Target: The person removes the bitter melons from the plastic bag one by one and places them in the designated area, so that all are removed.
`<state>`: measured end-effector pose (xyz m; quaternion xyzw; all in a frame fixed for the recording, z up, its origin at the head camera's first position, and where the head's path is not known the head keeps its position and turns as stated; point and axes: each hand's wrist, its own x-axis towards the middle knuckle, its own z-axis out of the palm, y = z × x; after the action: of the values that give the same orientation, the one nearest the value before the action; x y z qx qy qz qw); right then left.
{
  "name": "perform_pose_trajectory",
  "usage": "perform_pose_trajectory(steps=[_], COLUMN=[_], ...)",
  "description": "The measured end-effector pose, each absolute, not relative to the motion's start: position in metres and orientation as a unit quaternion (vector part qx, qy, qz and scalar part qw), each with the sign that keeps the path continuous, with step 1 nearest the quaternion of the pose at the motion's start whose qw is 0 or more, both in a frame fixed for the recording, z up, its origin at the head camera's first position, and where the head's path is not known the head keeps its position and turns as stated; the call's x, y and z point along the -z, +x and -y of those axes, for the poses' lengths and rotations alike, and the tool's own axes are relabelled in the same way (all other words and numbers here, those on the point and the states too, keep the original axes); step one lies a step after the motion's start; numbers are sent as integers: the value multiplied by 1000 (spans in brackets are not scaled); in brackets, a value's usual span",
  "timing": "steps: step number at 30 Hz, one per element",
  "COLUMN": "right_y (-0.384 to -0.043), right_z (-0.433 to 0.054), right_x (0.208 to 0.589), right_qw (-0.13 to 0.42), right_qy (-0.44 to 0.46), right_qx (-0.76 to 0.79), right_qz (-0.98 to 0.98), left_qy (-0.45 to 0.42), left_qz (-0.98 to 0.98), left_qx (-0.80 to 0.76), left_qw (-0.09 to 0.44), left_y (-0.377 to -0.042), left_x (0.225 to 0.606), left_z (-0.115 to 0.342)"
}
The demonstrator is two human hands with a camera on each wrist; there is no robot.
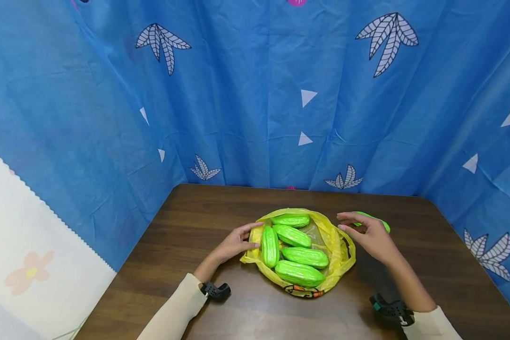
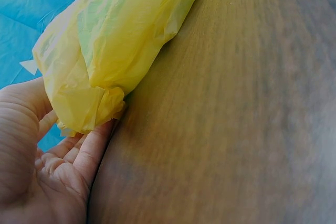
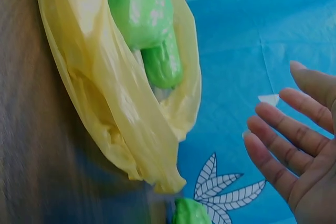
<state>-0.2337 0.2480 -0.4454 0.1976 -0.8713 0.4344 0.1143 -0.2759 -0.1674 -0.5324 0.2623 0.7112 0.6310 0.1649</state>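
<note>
A yellow plastic bag [image 1: 336,243] lies on the table with its mouth spread wide. Several green, bumpy, elongated gourds [image 1: 305,257] lie in it, one along its left side. My left hand [image 1: 234,243] rests at the bag's left rim, fingers and thumb apart. In the left wrist view, the gathered yellow corner partly hides those fingers. To the right of the bag, my right hand [image 1: 371,238] hovers with nothing in its grasp, its fingers spread in the right wrist view. Another green gourd [image 1: 384,226] lies beyond it, partly hidden by the hand.
All this stands on a dark wooden table [image 1: 212,208]. Behind and beside it hangs a blue curtain [image 1: 246,94] with white leaf prints. A white cloth [image 1: 34,236] with an orange flower borders the left. Black wrist straps [image 1: 216,291] sit on both wrists.
</note>
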Motion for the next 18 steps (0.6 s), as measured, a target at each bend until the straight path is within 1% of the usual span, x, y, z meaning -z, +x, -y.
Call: perform_pose_trajectory(steps=[5, 12, 18], right_y=[-232, -232, -232], right_z=[-239, -232, -230], right_x=[447, 454, 459], right_qw=[63, 7, -29], right_qy=[213, 254, 272], right_qx=[-467, -456, -451], right_qz=[856, 853, 849], left_qy=[265, 269, 267], left_qz=[-704, -699, -702], left_qx=[-637, -640, -638], left_qw=[168, 171, 169], left_y=[-276, -277, -277], left_x=[532, 533, 533], left_z=[167, 167, 168])
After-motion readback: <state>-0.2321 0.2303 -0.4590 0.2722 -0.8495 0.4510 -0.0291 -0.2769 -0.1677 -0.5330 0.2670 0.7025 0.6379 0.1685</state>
